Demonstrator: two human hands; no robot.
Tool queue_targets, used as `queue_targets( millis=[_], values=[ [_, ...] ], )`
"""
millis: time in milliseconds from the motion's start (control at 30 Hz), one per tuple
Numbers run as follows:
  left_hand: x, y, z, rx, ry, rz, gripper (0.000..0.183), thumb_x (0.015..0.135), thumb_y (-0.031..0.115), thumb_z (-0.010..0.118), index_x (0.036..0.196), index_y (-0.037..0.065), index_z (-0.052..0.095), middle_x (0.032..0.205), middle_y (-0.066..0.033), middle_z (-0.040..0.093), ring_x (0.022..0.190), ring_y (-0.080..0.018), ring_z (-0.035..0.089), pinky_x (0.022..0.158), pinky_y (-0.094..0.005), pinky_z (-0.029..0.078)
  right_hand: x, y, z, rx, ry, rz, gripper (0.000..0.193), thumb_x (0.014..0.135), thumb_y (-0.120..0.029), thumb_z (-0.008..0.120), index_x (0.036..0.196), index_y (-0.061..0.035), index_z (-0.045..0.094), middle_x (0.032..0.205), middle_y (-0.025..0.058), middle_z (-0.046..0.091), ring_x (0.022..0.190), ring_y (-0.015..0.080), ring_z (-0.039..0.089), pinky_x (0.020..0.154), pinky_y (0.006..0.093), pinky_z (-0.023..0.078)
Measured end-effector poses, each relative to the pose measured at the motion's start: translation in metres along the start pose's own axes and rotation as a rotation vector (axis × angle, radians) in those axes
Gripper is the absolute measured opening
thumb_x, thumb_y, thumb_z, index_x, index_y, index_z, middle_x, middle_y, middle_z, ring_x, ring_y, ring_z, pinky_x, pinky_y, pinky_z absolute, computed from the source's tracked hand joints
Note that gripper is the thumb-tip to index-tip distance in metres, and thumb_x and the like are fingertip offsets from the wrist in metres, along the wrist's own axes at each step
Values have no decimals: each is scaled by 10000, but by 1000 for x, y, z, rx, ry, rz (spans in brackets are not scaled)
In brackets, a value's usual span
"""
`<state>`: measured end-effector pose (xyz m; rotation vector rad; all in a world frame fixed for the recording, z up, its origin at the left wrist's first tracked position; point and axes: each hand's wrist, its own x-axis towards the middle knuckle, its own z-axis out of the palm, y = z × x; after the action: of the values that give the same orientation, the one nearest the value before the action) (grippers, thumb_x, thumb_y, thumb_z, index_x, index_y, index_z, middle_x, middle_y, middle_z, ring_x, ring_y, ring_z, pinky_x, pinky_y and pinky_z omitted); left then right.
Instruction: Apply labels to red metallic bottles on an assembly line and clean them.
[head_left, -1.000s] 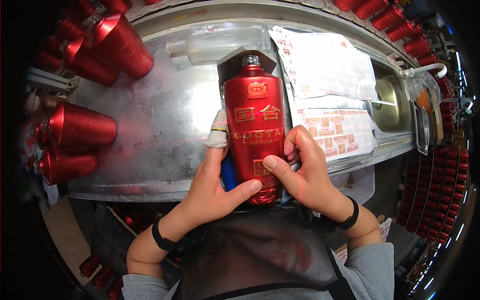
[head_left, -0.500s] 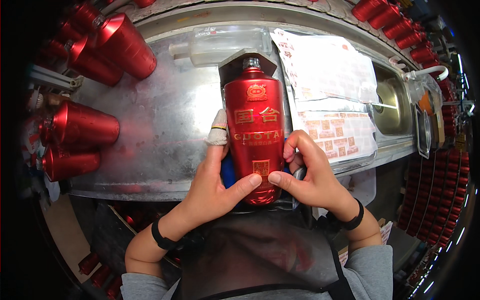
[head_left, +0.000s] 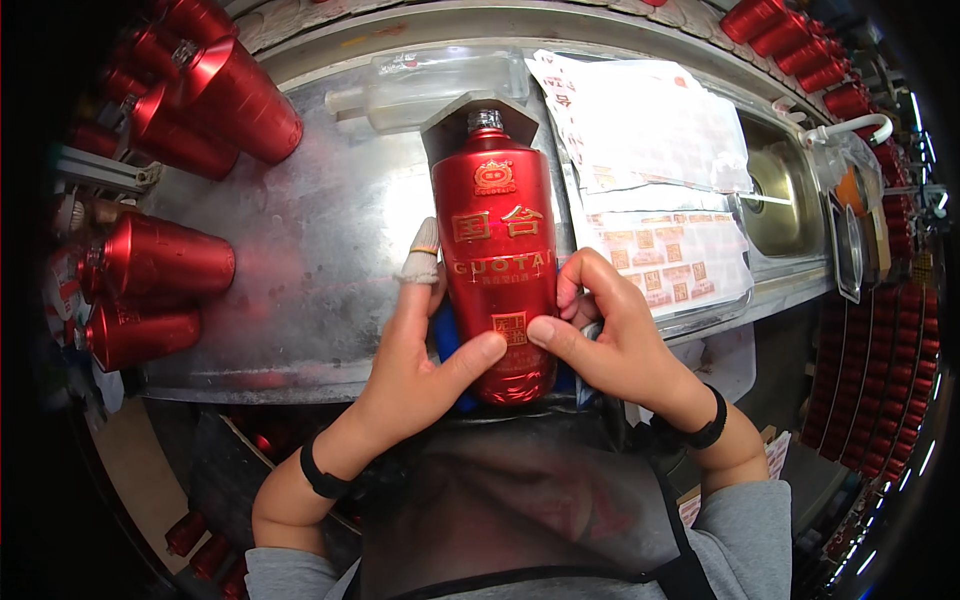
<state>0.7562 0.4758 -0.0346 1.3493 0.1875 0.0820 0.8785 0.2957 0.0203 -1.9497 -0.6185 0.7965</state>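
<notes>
A glossy red bottle (head_left: 497,220) with gold lettering lies in front of me, its bare threaded neck pointing away. My left hand (head_left: 425,350) grips its left side, thumb on the lower front; a white cloth cover wraps one fingertip. From the other side my right hand (head_left: 610,325) holds it, thumb pressed by the small gold square emblem (head_left: 509,328) and the other fingers curled at the edge. Behind the neck stands a dark angled support (head_left: 437,130). Something blue shows under the bottle, mostly hidden.
Sheets of gold-and-red decals (head_left: 660,255) lie right of the bottle, beside a metal sink (head_left: 785,190) with a white tap (head_left: 855,130). A clear glass bottle (head_left: 440,90) lies behind. Several red bottles (head_left: 165,260) rest on the left of the metal worktop (head_left: 300,220); more fill racks (head_left: 868,370) at right.
The bottle's neck end has shifted slightly left in the picture, and the bottle tilts a little more. My right thumb has slid slightly up and left, close against the gold emblem. Both hands keep their hold.
</notes>
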Motion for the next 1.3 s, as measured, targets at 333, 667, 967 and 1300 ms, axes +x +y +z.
queue_targets(
  millis=[333, 667, 967, 1300],
  values=[
    [-10, -4, -12, 45, -61, 43, 958, 908, 211, 723, 1569, -30, 72, 1589, -214, 255, 1475, -306, 279, 1194, -400, 221, -10, 11, -1, 235, -104, 124, 415, 854, -295, 793, 970, -61, 470, 859, 14, 505, 742, 62, 465, 638, 221, 434],
    [-16, -11, -15, 39, -64, 16, 937, 910, 203, 726, 1567, -30, 99, 1586, -206, 272, 1470, -295, 293, 1189, -397, 243, -11, 10, 3, 160, -114, 153, 508, 748, -250, 881, 952, -103, 439, 863, -18, 492, 691, 32, 418, 602, 186, 391],
    [-14, -13, -18, 60, -76, 57, 978, 885, 209, 753, 1554, -64, 94, 1586, -222, 263, 1451, -282, 335, 1179, -383, 269, -10, 9, 6, 226, -92, 128, 469, 764, -185, 864, 957, -115, 442, 886, -24, 506, 689, 12, 443, 599, 166, 380],
    [-15, -19, -16, 236, -19, 138, 1017, 840, 367, 772, 1536, -73, 176, 1530, -279, 320, 1415, -389, 337, 1169, -448, 270, -1, 35, -36, 725, 319, 300, 225, 924, -194, 628, 1051, -32, 537, 893, 81, 610, 793, 145, 603, 737, 271, 503]
  ],
)
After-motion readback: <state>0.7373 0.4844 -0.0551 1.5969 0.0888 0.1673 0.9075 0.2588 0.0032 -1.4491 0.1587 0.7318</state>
